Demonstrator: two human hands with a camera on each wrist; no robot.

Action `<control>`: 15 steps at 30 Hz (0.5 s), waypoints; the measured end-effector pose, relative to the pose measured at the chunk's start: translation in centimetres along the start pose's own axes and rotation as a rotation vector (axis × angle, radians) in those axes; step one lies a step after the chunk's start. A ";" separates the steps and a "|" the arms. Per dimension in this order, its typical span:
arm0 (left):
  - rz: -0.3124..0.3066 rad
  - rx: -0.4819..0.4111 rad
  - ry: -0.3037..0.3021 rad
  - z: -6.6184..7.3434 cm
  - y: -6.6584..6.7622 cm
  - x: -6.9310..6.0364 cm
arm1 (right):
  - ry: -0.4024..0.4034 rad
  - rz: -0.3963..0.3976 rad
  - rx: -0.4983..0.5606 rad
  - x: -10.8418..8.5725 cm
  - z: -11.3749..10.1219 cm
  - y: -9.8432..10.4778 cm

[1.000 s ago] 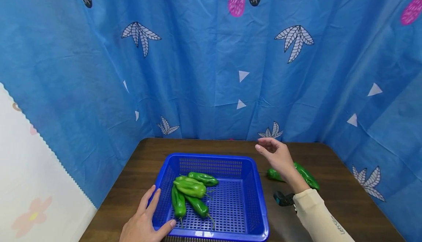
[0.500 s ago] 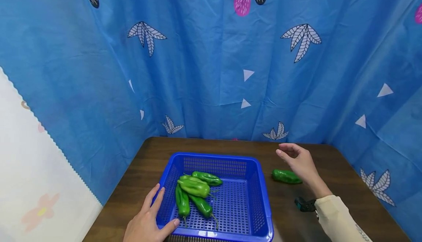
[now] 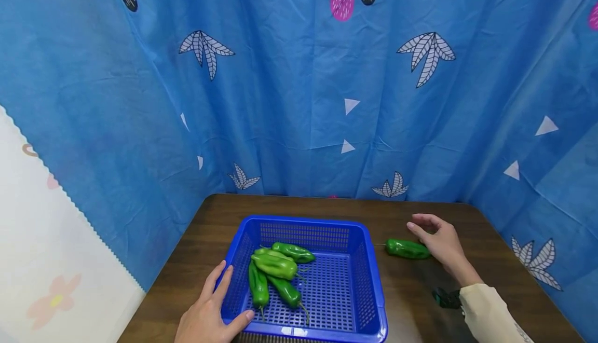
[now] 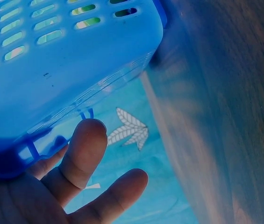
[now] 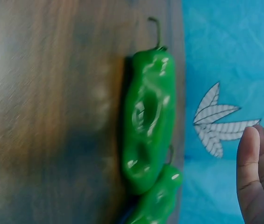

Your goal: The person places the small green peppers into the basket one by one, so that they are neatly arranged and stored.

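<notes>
A blue plastic basket [image 3: 308, 221] with slotted walls stands on the table. Several green peppers [image 3: 274, 266] lie in its left half. My left hand [image 3: 207, 309] rests at the basket's left front corner, fingers spread along the outside and thumb over the front rim; the left wrist view shows those fingers [image 4: 87, 151] beside the slotted wall. To the right of the basket lies a green pepper [image 3: 407, 249] on the table. Just above its far end hovers my right hand [image 3: 441, 239], fingers loosely bent, holding nothing. In the right wrist view a second pepper [image 5: 157, 198] touches the nearer pepper [image 5: 149, 121].
The dark wooden table [image 3: 299, 205] ends at the back against a blue patterned curtain [image 3: 299, 99]. A white cloth [image 3: 56, 260] with a flower print hangs at the left. A small black device [image 3: 446, 298] is at the right wrist.
My right hand has moved right and downward, from beside the basket's back right corner to the pepper on the table. The left hand stays at the basket; the view has shifted slightly.
</notes>
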State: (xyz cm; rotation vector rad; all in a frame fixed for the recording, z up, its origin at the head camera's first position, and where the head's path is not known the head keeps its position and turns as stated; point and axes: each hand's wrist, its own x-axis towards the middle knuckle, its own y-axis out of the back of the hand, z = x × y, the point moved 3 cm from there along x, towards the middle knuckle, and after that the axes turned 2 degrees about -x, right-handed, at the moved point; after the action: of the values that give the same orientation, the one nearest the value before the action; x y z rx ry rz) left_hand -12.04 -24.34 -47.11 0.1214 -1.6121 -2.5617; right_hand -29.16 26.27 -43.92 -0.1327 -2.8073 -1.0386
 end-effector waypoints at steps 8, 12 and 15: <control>-0.032 -0.016 0.013 -0.1 -0.1 0.1 | -0.039 -0.021 -0.071 0.0 2.6 -0.4; -0.040 -0.013 0.023 -0.2 -0.1 0.2 | -0.042 -0.045 -0.079 0.0 3.6 -0.7; -0.045 -0.013 0.027 -0.2 0.0 0.2 | -0.057 -0.051 -0.085 0.0 4.2 -0.9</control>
State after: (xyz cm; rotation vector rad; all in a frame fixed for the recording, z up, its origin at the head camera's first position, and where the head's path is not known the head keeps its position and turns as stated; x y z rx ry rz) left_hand -12.21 -24.52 -47.21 0.1919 -1.6005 -2.5919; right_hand -29.70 28.33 -47.66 -0.1020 -2.8319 -1.1852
